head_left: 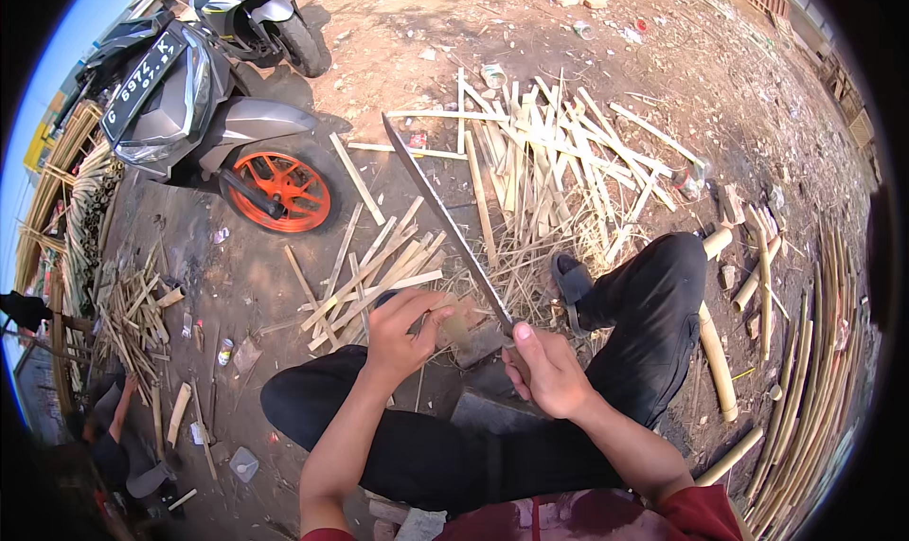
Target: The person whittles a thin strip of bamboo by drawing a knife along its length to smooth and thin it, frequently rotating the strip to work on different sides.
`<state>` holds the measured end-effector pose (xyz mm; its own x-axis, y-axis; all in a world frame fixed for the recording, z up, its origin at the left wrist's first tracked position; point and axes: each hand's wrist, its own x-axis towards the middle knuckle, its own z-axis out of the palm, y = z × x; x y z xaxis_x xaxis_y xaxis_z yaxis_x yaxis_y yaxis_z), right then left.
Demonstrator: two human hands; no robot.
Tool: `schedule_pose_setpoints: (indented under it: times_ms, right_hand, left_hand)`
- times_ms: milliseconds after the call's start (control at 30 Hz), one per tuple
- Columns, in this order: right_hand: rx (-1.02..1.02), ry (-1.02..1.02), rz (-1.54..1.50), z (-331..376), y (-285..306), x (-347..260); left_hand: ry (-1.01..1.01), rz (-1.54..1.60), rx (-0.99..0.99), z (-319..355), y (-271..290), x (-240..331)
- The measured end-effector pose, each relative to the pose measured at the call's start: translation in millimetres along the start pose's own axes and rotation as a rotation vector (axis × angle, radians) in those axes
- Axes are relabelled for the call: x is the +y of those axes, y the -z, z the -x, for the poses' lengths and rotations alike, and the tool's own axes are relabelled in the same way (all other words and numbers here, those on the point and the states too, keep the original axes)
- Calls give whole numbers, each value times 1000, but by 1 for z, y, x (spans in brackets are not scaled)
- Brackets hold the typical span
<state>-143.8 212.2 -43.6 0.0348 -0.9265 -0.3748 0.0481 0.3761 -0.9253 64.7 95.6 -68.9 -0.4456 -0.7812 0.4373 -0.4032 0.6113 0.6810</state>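
In my right hand (549, 369) is the handle of a machete (445, 217), its long dark blade slanting up and away to the left. My left hand (405, 328) is closed, thumb and fingers pinched at the edge of a short tan bamboo piece (461, 319). That piece is beside the lower part of the blade, over a worn wooden block (481, 344) between my legs. The fingertips partly hide where they meet the bamboo. Behind the left hand lies a small heap of split bamboo strips (379, 281).
Ahead, a large pile of bamboo strips (559, 153) covers the dirt. A motorbike with an orange wheel (279, 189) stands at left, another (251, 16) behind it. Long bamboo poles (805, 390) line the right side. Another person's arm (123, 408) shows at lower left.
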Motion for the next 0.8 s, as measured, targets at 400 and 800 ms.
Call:
schedule_pose_setpoints:
  times_ms: [400, 800]
  right_hand:
    - [-13, -75, 144, -17, -14, 0]
    - [-44, -105, 138, -12, -8, -4]
  left_hand:
    - [30, 7, 22, -5, -8, -10]
    - [-85, 3, 25, -8, -10, -10]
